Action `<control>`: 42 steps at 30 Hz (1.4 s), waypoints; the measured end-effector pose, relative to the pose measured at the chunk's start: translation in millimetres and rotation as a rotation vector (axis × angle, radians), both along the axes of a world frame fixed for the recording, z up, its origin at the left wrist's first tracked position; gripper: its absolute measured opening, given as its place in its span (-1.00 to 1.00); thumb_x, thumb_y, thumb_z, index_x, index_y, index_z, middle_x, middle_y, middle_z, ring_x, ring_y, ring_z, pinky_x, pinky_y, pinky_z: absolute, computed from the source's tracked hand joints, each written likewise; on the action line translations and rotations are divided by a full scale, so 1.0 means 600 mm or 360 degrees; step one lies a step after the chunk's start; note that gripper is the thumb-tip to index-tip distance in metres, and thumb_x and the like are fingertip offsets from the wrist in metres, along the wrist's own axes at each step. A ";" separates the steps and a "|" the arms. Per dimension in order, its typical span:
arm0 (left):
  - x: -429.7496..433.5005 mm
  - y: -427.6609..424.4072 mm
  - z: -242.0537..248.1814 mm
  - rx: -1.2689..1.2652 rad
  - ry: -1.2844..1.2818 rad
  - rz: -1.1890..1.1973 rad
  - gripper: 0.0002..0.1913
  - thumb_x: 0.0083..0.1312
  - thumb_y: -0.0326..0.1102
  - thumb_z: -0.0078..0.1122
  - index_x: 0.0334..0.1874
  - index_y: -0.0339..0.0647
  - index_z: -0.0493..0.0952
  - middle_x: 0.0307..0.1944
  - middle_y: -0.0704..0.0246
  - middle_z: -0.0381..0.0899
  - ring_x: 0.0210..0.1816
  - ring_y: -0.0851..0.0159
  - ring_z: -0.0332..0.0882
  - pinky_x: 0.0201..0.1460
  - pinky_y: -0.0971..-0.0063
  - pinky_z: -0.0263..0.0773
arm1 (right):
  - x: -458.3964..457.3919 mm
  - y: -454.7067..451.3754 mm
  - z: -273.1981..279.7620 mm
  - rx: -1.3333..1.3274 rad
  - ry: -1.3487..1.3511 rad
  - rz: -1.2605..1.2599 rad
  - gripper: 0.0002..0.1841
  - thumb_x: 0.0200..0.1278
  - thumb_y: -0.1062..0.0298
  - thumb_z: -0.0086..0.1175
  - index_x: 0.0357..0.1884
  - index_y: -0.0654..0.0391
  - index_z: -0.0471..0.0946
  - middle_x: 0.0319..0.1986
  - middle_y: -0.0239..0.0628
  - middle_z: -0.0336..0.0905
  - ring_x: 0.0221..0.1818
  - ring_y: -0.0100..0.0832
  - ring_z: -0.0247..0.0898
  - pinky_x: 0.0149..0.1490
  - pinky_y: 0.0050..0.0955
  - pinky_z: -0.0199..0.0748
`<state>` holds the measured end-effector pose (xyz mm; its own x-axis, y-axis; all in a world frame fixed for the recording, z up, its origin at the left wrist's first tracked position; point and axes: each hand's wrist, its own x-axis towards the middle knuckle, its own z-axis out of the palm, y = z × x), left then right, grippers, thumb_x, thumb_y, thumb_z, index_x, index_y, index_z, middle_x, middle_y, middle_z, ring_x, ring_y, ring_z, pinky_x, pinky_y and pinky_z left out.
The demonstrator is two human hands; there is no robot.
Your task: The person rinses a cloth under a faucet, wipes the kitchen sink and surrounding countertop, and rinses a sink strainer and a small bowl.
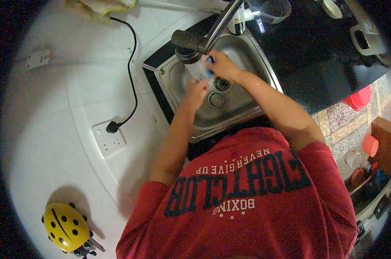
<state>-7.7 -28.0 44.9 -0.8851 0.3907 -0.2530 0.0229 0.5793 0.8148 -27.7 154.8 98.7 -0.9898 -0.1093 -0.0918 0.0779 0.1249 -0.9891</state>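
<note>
A stainless steel sink [244,61] lies before me, with a dark tap head [189,43] over it. Just under the tap, my left hand [198,92] is at the lower end of a clear, blurred object [198,69], perhaps a plastic or glass container. My right hand [223,66] is at its right side, holding something blue [210,66], possibly a scrubber. Motion blur hides the exact grip of my left hand. On the sink bottom, right beside my hands, are the round drain [222,84] and a round glass-like item [216,99].
A black countertop [305,71] extends right of the sink. A white pump bottle [239,21] and a clear bowl [276,11] stand behind it. On the left wall are a socket [108,139] with a black cable [134,64] and a yellow ladybird-shaped holder [67,226].
</note>
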 end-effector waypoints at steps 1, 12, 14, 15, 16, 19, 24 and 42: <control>-0.008 0.015 0.020 0.0012 -0.0009 -0.0011 -0.72 0.15 -0.26 0.19 -0.21 -0.33 0.44 -0.37 0.24 0.54 -0.34 0.13 0.51 -0.35 0.31 0.37 | 0.001 0.016 0.008 0.0178 0.0126 0.0019 -0.80 -0.08 0.42 0.13 -0.34 0.12 0.45 -0.38 -0.16 0.49 -0.23 -0.10 0.41 -0.14 -0.27 0.38; -0.064 0.074 0.085 0.0896 -0.0093 0.0473 -0.78 0.21 -0.25 0.07 -0.14 -0.15 0.47 -0.21 0.36 0.55 -0.20 0.27 0.52 -0.15 0.40 0.41 | 0.040 -0.015 -0.008 0.0034 0.0621 -0.0382 -0.80 0.12 0.41 0.01 -0.18 0.17 0.48 -0.32 -0.14 0.52 -0.24 -0.16 0.43 -0.11 -0.35 0.39; -0.067 0.091 0.102 0.1497 -0.0444 0.0840 -0.83 0.23 -0.27 0.03 -0.20 -0.16 0.47 -0.28 0.37 0.55 -0.25 0.30 0.52 -0.21 0.42 0.41 | 0.037 -0.036 -0.016 -0.0678 -0.0056 -0.0533 -0.84 0.23 0.40 -0.09 -0.24 0.17 0.50 -0.35 -0.21 0.53 -0.31 -0.28 0.46 -0.21 -0.41 0.41; -0.067 0.097 0.104 0.2088 -0.0818 0.1179 -0.86 0.24 -0.30 -0.01 -0.26 -0.16 0.47 -0.35 0.37 0.54 -0.31 0.34 0.51 -0.27 0.44 0.41 | 0.034 -0.047 -0.023 -0.0675 -0.0050 -0.0511 -0.84 0.23 0.40 -0.09 -0.24 0.17 0.50 -0.35 -0.21 0.53 -0.31 -0.28 0.46 -0.21 -0.41 0.41; -0.062 0.099 0.099 0.2102 -0.0805 0.1186 -0.86 0.24 -0.30 -0.01 -0.26 -0.16 0.47 -0.35 0.37 0.54 -0.31 0.34 0.51 -0.27 0.44 0.41 | 0.032 -0.057 -0.034 -0.0891 -0.0260 -0.0600 -0.84 0.24 0.38 -0.10 -0.28 0.16 0.51 -0.38 -0.25 0.53 -0.35 -0.34 0.45 -0.27 -0.42 0.41; -0.038 0.103 0.098 0.1840 -0.0444 0.1403 -0.89 0.23 -0.32 -0.04 -0.38 -0.17 0.45 -0.50 0.41 0.49 -0.47 0.40 0.45 -0.41 0.50 0.37 | 0.010 -0.071 -0.083 -0.1275 -0.0588 -0.0579 -0.83 0.23 0.35 -0.10 -0.34 0.16 0.52 -0.40 -0.28 0.53 -0.39 -0.42 0.45 -0.35 -0.42 0.42; 0.020 0.095 0.110 0.1460 0.0030 0.0969 -0.87 0.24 -0.35 -0.01 -0.42 -0.25 0.41 -0.60 0.46 0.38 -0.58 0.50 0.32 -0.47 0.59 0.30 | -0.010 -0.060 -0.085 -0.1263 -0.1083 0.0050 -0.83 0.18 0.32 -0.05 -0.27 0.14 0.51 -0.37 -0.25 0.54 -0.40 -0.42 0.46 -0.39 -0.40 0.45; -0.005 0.040 0.016 0.1394 -0.1422 0.1206 -0.81 0.35 -0.32 -0.19 -0.07 -0.13 0.38 -0.11 0.25 0.47 -0.18 0.21 0.52 -0.19 0.31 0.50 | 0.101 -0.019 0.019 0.0562 0.0923 0.0322 -0.69 -0.04 0.37 0.19 -0.18 0.15 0.49 -0.17 -0.11 0.48 -0.03 -0.06 0.31 0.13 -0.18 0.21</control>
